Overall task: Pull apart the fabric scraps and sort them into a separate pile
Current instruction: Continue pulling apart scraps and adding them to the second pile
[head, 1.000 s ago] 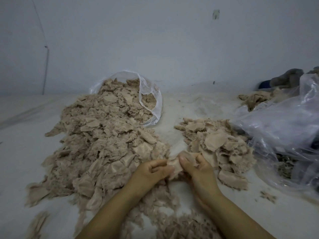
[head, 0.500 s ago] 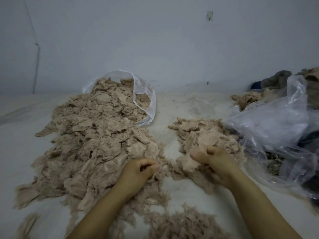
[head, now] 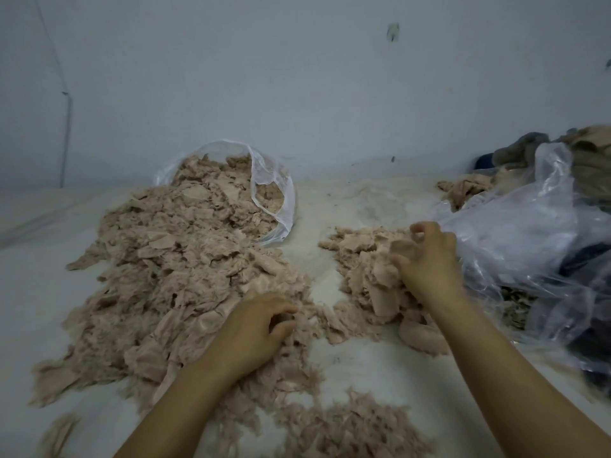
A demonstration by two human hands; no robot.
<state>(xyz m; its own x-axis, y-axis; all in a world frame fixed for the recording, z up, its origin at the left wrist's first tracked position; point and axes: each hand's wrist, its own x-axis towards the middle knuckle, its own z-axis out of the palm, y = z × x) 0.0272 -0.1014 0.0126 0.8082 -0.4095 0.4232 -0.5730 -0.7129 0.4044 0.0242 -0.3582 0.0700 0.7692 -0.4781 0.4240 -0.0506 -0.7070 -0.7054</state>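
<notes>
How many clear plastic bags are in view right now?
2: one plastic bag behind the big scrap pile, one crumpled bag at right beside the right hand. Others may be hidden.

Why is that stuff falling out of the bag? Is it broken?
The clear bag lies on its side, beige fabric scraps spilling from its mouth across the white surface. No tear shows.

This looks like a small workroom for sorting cloth: a bare white wall (head: 297,77), a white worktop (head: 380,368), heaps of tan scraps (head: 172,259) and clear plastic bags (head: 529,233).
</notes>
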